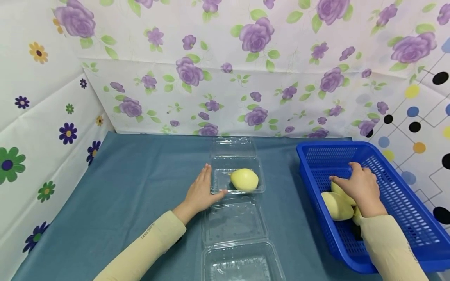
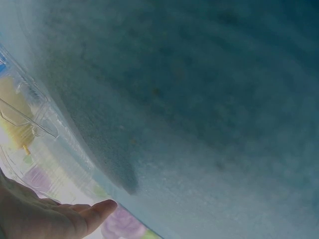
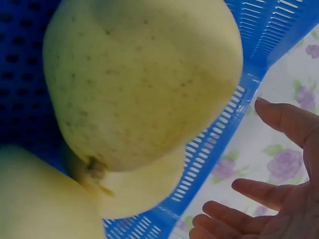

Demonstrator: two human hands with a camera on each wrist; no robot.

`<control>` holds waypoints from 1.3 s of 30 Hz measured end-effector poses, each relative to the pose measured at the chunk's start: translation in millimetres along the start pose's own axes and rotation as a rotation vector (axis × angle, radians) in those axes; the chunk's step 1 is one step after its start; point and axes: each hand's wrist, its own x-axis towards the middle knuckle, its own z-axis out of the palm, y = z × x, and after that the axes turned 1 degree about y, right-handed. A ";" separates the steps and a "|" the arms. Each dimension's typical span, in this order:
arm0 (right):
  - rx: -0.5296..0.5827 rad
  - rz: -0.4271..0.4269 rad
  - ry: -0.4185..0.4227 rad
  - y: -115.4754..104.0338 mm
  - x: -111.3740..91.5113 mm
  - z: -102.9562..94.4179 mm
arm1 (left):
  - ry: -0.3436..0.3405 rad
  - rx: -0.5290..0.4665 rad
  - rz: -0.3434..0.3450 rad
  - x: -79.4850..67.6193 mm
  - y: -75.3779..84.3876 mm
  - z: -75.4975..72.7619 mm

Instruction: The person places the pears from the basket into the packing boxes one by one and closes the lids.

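Note:
A pale yellow pear (image 1: pixel 245 179) lies in an open clear plastic container (image 1: pixel 261 168) in the middle of the table. At that container's left side is my left hand (image 1: pixel 199 193), fingers straight along the wall and thumb reaching across the front rim. My right hand (image 1: pixel 365 191) hovers inside the blue basket (image 1: pixel 404 203), fingers spread above several pears (image 1: pixel 336 207). In the right wrist view, a speckled pear (image 3: pixel 144 84) with a short stem is close to the camera, apart from the fingers. The hand and sleeve partly hide the pears in the head view.
Nearer the front edge, a second open clear container (image 1: pixel 242 246) stands behind no cover, its lid (image 1: pixel 235 220) folded back toward the first. A dark item (image 1: pixel 356 231) of unclear kind lies in the basket. Flowered sheets (image 1: pixel 225 97) wall the blue-grey tablecloth (image 1: pixel 140 187).

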 end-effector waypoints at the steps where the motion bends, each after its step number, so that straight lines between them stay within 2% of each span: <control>1: 0.001 0.005 -0.004 1.3 0.6 0.7 | 0.000 0.001 -0.002 0.0 -0.1 0.2; 19: 0.069 0.036 -0.151 24.0 7.9 4.7 | -0.005 0.001 0.005 -0.4 0.1 -0.1; 30: 0.061 0.099 -0.265 39.2 13.8 8.3 | -0.009 -0.007 0.000 0.1 0.7 -0.1; 39: 0.054 0.127 -0.285 41.5 17.0 12.4 | -0.011 -0.009 -0.003 -0.4 1.1 -0.8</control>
